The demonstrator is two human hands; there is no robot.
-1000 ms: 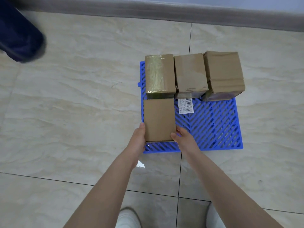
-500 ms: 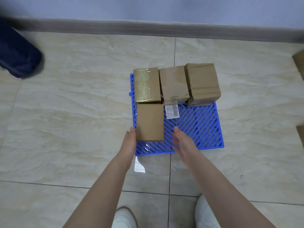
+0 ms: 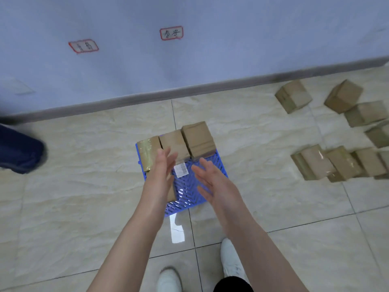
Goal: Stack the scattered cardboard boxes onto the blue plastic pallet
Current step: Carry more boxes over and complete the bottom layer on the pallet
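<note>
**kraftwerk:** Both hands are free. The left hand (image 3: 161,175) and right hand (image 3: 212,184) hover over the pallet (image 3: 189,199), palms turned toward each other, fingers straight and a little spread, nothing held in either. Three boxes line the pallet's far edge: the taped box (image 3: 148,153) on the left, the middle box (image 3: 174,144), then the right box (image 3: 197,139), packed so close they seem to touch. A fourth box (image 3: 172,193) peeks out at near left, mostly hidden behind the left wrist. The near right of the pallet is bare apart from a white label (image 3: 181,169).

**stackjob:** And the loose boxes (image 3: 313,162) sit well off to the right on the floor (image 3: 84,186), a jumble of them, some turned at odd angles. They're small and plain cardboard, so probably light and stiff enough for a flat-palm squeeze on two opposite sides. What's inside, no telling from here.

**kraftwerk:** Tape is the catch. The glossy faces likely slide under dry palms, so bare cardboard sides seem the safer hold, with fingertips hooked low near the bottom edge. Thin walls could buckle under a hard squeeze, so gentle pressure looks like enough.

**stackjob:** The next slot is probably near middle, snug beside the fourth box. Square sides should let it slide in flush.
</note>
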